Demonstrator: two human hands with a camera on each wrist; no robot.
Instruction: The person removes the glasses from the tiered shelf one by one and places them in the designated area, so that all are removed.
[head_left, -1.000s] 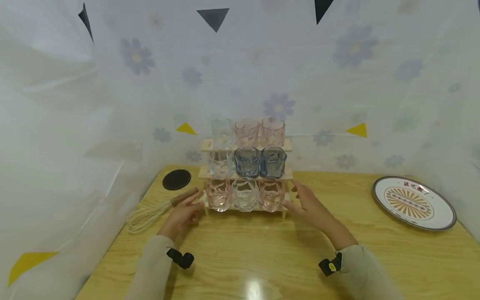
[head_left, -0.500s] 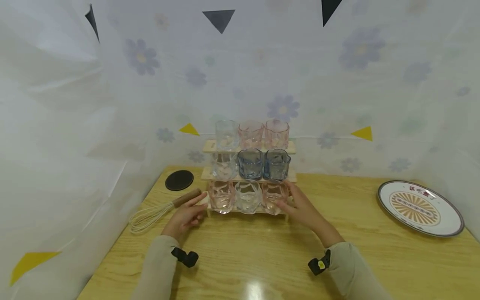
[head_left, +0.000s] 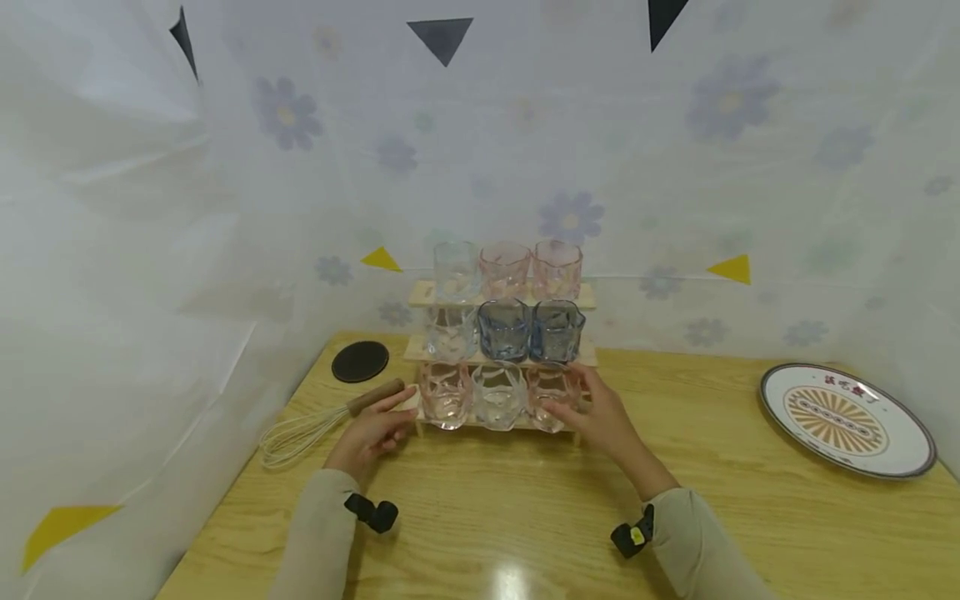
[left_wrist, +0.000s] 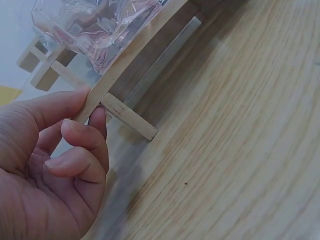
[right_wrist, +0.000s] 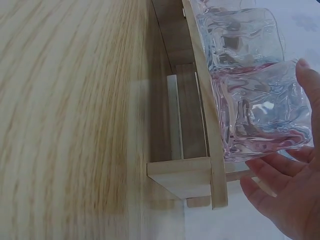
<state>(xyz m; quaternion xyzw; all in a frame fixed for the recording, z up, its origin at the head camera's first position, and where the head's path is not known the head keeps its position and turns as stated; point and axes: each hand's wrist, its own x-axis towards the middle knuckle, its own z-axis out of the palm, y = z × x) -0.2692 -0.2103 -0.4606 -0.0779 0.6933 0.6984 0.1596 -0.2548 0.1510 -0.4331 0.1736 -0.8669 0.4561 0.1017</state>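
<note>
A three-tier wooden rack (head_left: 589, 350) holds faceted drinking glasses in rows. My left hand (head_left: 375, 432) pinches the left end of its lowest shelf (left_wrist: 127, 57) between thumb and fingers. At the right end of that shelf, my right hand (head_left: 603, 417) is around a pink glass (head_left: 546, 400); in the right wrist view the thumb lies by the rim and the other fingers at the far side of this pink glass (right_wrist: 260, 112). Beside it stand a clear glass (head_left: 498, 400) and another pink glass (head_left: 446, 400). Two blue-grey glasses (head_left: 504, 332) are on the middle shelf.
A whisk (head_left: 322, 423) with a wooden handle lies left of the rack, close to my left hand. Behind it is a black round coaster (head_left: 360, 362). To the right, a patterned plate (head_left: 911, 454) lies on the wooden table (head_left: 480, 508). A flowered sheet (head_left: 480, 125) hangs behind.
My right hand has moved left from beside the rack's right end, and its thumb now overlaps the front of the pink glass. My left hand stays at the shelf end.
</note>
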